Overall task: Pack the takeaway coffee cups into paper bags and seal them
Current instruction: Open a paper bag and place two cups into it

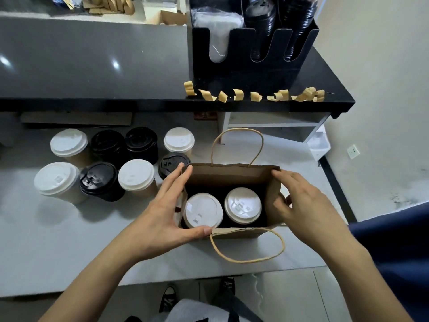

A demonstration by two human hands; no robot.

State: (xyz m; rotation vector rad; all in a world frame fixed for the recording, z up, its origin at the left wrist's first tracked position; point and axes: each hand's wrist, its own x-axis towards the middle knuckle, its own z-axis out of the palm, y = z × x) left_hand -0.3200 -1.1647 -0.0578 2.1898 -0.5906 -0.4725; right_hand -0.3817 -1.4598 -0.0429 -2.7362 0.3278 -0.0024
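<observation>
While our left hand (pixel 162 214) spreads wide, thumb and fingertips touching the paper bag's (pixel 232 174) left end, our right hand (pixel 299 203) curls loosely on its right wall. Two white-lidded cups (pixel 203 210) stand inside; eight more cups (pixel 135 174) wait beyond on the left.

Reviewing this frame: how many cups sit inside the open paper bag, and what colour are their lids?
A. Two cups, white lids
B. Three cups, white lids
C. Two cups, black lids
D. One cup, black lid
A: the open paper bag holds two cups side by side, one white lid on the left and another white lid on the right.
</observation>
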